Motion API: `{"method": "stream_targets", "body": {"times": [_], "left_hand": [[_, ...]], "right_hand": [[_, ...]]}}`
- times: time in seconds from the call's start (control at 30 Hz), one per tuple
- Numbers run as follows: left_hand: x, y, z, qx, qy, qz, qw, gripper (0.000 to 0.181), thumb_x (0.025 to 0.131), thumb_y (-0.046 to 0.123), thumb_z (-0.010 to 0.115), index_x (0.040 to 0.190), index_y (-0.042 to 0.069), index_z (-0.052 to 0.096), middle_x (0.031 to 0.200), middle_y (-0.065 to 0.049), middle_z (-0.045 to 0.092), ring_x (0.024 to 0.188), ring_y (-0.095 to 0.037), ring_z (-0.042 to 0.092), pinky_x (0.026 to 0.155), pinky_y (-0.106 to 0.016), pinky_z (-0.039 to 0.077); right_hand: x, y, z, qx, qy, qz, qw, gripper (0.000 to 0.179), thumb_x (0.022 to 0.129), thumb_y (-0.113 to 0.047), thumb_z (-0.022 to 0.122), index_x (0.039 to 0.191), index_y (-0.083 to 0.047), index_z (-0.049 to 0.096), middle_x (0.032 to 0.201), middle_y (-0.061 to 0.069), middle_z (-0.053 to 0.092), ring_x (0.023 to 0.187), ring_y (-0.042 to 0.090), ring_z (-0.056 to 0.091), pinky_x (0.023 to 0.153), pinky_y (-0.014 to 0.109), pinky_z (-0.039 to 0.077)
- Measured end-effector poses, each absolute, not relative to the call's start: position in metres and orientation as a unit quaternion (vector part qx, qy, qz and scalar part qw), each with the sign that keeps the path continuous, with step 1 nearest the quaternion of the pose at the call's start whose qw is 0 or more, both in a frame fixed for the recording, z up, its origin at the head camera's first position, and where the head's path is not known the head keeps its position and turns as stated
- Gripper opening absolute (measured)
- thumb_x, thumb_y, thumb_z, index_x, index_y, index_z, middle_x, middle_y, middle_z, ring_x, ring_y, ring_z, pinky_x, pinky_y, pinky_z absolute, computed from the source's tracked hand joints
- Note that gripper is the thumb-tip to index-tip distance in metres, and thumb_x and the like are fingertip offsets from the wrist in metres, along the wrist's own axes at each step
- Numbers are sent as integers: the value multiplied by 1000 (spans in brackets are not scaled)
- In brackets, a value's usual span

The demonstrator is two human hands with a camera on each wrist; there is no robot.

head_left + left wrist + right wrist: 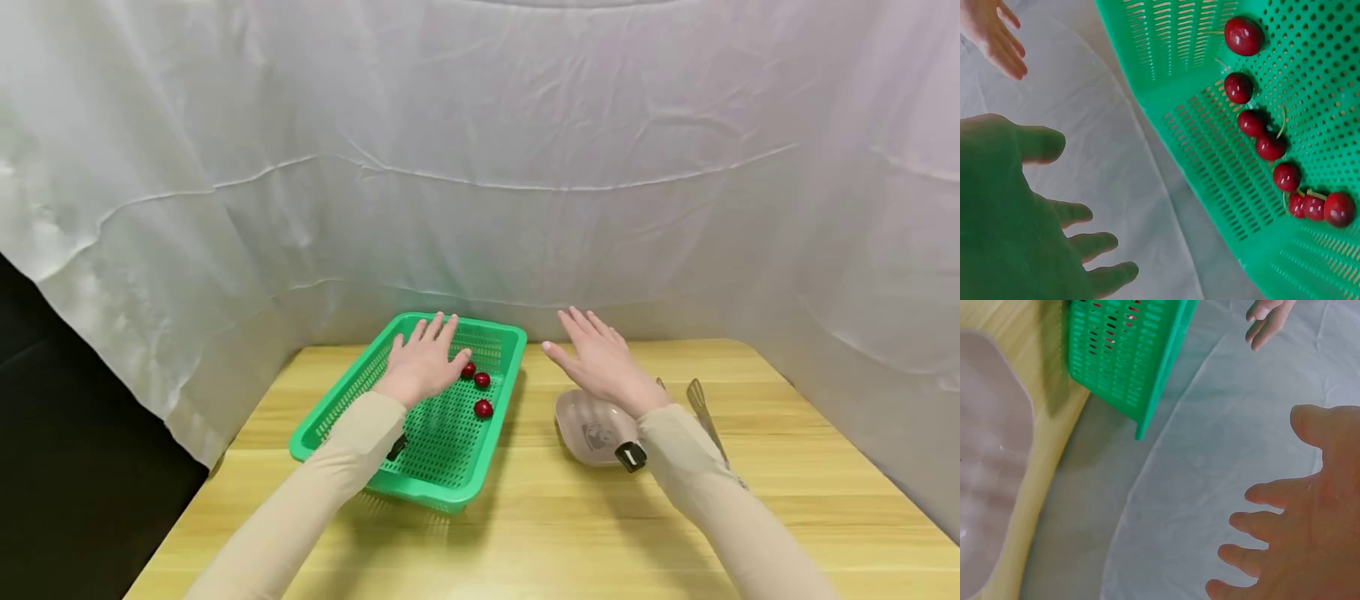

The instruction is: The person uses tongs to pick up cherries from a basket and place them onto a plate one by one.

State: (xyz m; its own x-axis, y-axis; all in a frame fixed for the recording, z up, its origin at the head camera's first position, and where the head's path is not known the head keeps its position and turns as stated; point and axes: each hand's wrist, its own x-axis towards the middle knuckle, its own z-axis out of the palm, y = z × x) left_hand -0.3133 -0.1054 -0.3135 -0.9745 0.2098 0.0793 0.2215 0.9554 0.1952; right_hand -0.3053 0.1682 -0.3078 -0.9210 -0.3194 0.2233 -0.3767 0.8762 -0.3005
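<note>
Nothing is grasped at this moment: the step in hand looks like a pause or a readying, with both palms held up over the work. The left grip [422, 367] is spread, its fingers straight and the thumb out to the side, holding nothing. The right grip [602, 364] is likewise extended, thumb apart from the fingers, and equally without a load.

The cherries [1270, 147] lie inside the green basket [450, 446], below the left grip. The head view shows three of them just to the right of that thumb; the left wrist view shows eight, most in a loose line along one wall, some with stems. How high the left grip hangs over them is hard to judge from these angles.

Below the right grip, toward its wrist, a pale container [588, 425] sits on the counter [540, 533], well apart from the basket. To the right of that grip, partly behind the sleeve [678, 446], lies what appears to be a slotted utensil [697, 400].

Picking up fruit would, in my judgement, call for lowering the left grip into the basket and bringing thumb and fingertips together gently, since the cherries look small, smooth and apt to roll.
</note>
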Motion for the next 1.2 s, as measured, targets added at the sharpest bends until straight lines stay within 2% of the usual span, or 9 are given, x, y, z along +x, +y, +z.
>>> {"method": "stream_targets", "body": {"times": [0.27, 0.5, 0.9, 1.2], "left_hand": [[-295, -127, -300, -103, -988, -102, 58, 72, 102, 54, 33, 160, 21, 8, 165, -6, 6, 149, -33, 6, 116, -60, 6], [-275, -150, -299, -96, -987, -109, 72, 72, 102, 54, 34, 160, 20, 9, 165, -7, 6, 149, -33, 5, 115, -62, 6], [-250, -190, -318, -80, -989, -101, 66, 71, 102, 50, 37, 159, 14, 14, 163, -15, 11, 147, -41, 8, 111, -69, 7], [-237, -215, -339, -64, -990, -107, 70, 72, 102, 49, 39, 158, 10, 18, 162, -19, 13, 145, -46, 11, 108, -72, 11]], "right_hand": [[-289, 184, -304, 184, -963, 171, 98, 75, 102, -52, 38, 157, -4, 20, 162, 18, 14, 148, 39, 6, 114, 63, 7], [-274, 207, -303, 187, -963, 167, 98, 76, 103, -52, 37, 156, -2, 19, 161, 20, 14, 147, 42, 7, 114, 64, 7], [-271, 247, -313, 184, -959, 163, 144, 74, 104, -47, 39, 154, 4, 23, 158, 28, 17, 143, 49, 14, 114, 62, 10], [-271, 279, -334, 163, -966, 159, 125, 75, 104, -46, 40, 153, 8, 20, 156, 33, 17, 141, 52, 16, 112, 65, 11]]}}
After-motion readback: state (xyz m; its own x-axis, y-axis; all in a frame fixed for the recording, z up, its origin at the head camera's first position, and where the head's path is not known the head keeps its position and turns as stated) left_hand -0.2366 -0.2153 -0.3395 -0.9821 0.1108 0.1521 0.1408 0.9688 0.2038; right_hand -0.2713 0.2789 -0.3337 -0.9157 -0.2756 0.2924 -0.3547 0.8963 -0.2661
